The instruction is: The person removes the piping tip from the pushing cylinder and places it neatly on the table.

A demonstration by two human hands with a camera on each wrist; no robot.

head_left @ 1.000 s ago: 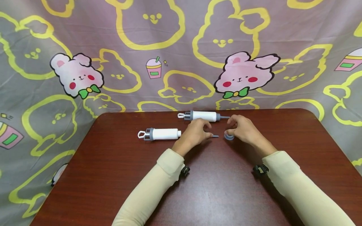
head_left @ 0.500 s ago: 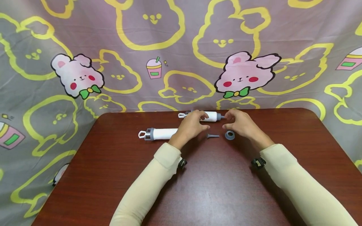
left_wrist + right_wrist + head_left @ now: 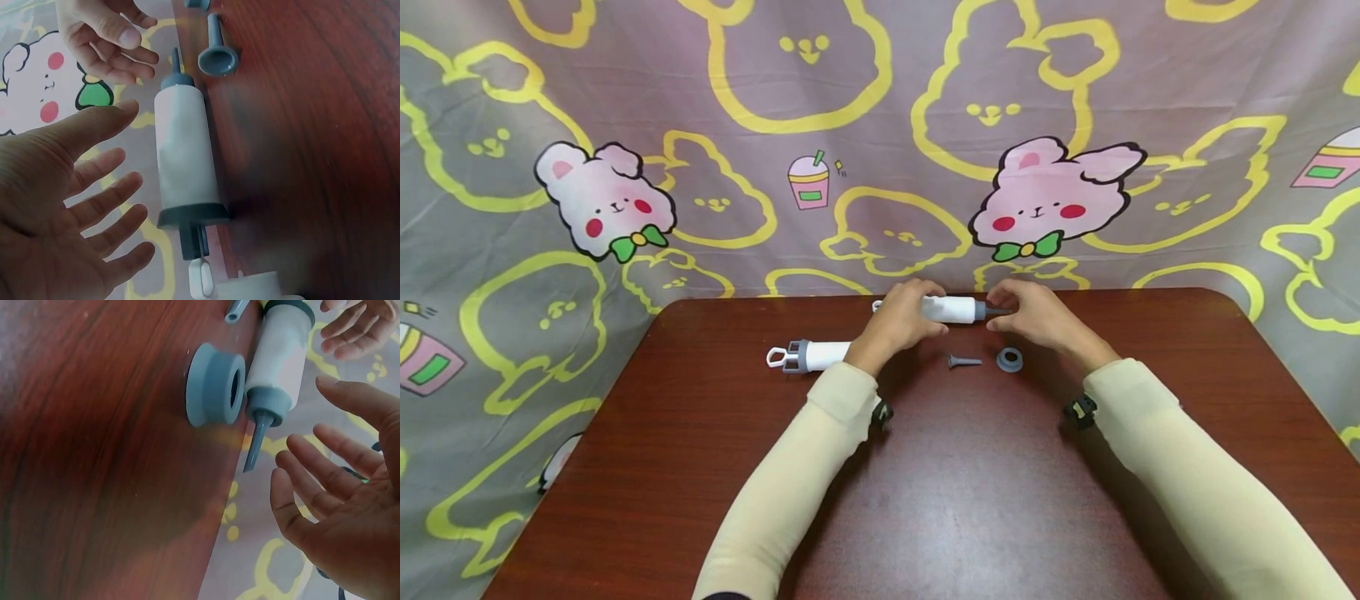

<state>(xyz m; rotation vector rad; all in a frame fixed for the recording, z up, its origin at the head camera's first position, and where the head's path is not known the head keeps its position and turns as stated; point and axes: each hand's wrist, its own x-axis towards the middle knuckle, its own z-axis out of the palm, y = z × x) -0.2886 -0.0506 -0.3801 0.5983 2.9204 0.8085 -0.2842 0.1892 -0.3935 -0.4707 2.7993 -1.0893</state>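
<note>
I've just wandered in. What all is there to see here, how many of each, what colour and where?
Backdrop cloth: 1, grey-pink with cartoon prints, behind the table
Table: 1, red-brown, under everything lying here
Rear tube: 1, white with grey ends and nozzle, near the table's far edge
Front tube: 1, white and grey, nearer and further left, right end hidden
Loose nozzle: 1, grey, in front of the rear tube
Ring-shaped part: 1, grey, right of the loose nozzle
Sleeves: 2, cream, on both arms
Wrist devices: 2, black, one per wrist
Left hand: 1, bare, beside the rear tube
Right hand: 1, bare, by its nozzle
</note>
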